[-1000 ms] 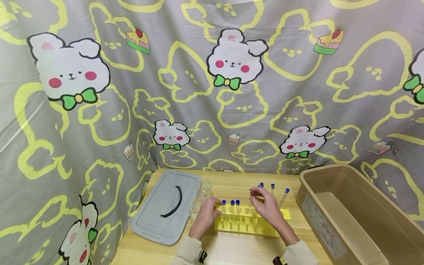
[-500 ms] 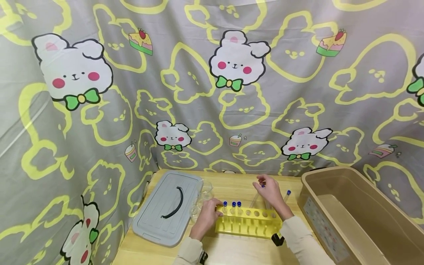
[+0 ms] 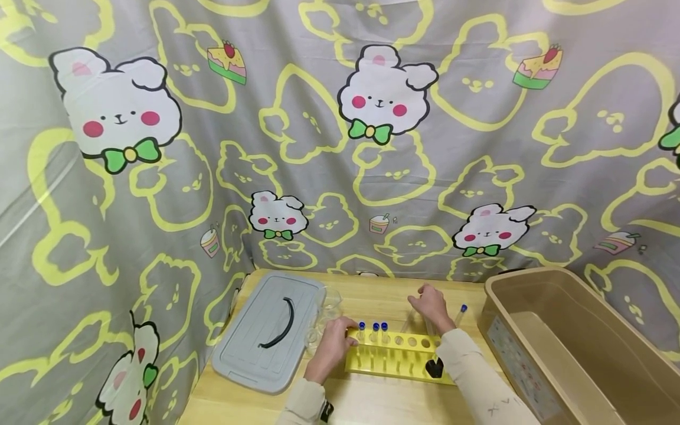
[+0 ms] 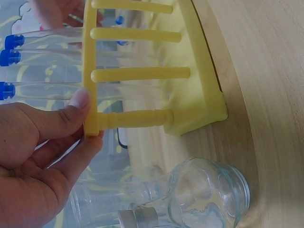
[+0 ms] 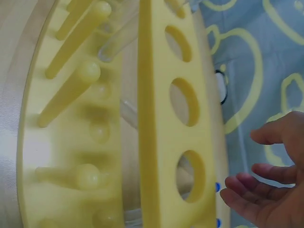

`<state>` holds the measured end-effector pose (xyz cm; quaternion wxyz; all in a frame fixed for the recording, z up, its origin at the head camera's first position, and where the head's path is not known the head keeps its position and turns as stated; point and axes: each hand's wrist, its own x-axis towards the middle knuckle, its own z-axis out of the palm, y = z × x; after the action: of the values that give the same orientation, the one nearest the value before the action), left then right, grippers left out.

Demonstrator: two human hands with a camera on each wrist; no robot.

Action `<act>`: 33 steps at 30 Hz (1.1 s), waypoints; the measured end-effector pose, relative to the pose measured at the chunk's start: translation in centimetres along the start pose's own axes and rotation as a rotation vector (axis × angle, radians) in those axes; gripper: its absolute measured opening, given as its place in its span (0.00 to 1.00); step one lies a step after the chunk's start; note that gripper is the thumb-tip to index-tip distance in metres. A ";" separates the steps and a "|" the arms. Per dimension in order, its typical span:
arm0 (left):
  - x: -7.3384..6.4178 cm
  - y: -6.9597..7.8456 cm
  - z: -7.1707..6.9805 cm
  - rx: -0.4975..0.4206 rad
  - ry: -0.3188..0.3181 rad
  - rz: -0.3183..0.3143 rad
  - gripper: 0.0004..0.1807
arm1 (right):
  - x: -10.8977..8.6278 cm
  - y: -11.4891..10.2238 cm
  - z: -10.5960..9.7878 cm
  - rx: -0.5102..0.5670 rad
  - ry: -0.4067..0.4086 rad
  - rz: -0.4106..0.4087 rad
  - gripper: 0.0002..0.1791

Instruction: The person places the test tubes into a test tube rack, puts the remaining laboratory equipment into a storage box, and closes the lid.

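A yellow test tube rack (image 3: pixel 388 372) stands on the table, its upper bar pierced by a row of round holes. My left hand (image 3: pixel 333 345) grips the left end of that bar; in the left wrist view the thumb and fingers (image 4: pixel 78 154) pinch it. Three blue-capped test tubes (image 4: pixel 45 57) stand in the left part of the rack. Behind its right part is my right hand (image 3: pixel 431 307), over loose test tubes. In the right wrist view the right hand (image 5: pixel 270 175) has thumb and fingers apart, nothing between them, with blue caps (image 5: pixel 218 186) beyond the rack.
Clear glassware, including a flask (image 4: pixel 204 194), stands left of the rack. A grey lid (image 3: pixel 265 336) with a black handle lies further left. On the right is a large brown bin (image 3: pixel 510 336). One loose blue-capped tube (image 3: pixel 464 308) lies near it. A patterned curtain (image 3: pixel 319 147) hangs behind.
My right hand has moved from above the rack's right half to behind it, over the loose tubes. My left hand keeps its grip on the rack's end.
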<state>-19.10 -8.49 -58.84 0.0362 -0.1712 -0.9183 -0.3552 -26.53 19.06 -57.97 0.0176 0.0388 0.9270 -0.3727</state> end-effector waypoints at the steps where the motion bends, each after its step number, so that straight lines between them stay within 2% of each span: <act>1: 0.1 0.0 0.0 0.003 -0.002 -0.005 0.15 | 0.2 0.2 0.1 -0.012 -0.011 0.013 0.18; 3: 0.2 0.0 0.0 0.001 -0.007 -0.009 0.15 | 0.6 0.5 0.3 -0.025 -0.031 0.033 0.13; 7: 0.1 -0.1 0.2 -0.017 -0.010 -0.012 0.14 | 1.0 1.2 0.9 -0.024 -0.061 0.079 0.20; 11: 0.1 -0.2 0.2 -0.032 0.001 -0.011 0.15 | 1.6 1.5 1.5 -0.028 -0.075 0.132 0.16; 14: 0.1 -0.2 0.1 -0.029 -0.001 -0.016 0.15 | 1.9 1.5 1.9 -0.022 -0.093 0.156 0.17; 18: 0.2 -0.4 0.2 -0.022 -0.002 -0.016 0.15 | 1.6 0.9 2.2 -0.037 -0.092 0.119 0.21; 23: 0.2 -0.3 0.1 -0.001 0.009 -0.001 0.15 | 1.2 0.4 2.4 -0.096 -0.068 0.065 0.20; 27: 0.1 -0.2 0.0 0.007 0.010 0.005 0.15 | 1.7 0.8 3.3 -0.137 -0.061 0.042 0.20; 33: 0.2 0.0 -0.2 0.010 -0.004 -0.006 0.16 | 2.5 1.6 4.4 -0.189 -0.080 0.034 0.13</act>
<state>-19.25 -8.54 -58.65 0.0343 -0.1691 -0.9206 -0.3503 -28.85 17.28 -62.41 0.0647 0.0379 0.9557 -0.2846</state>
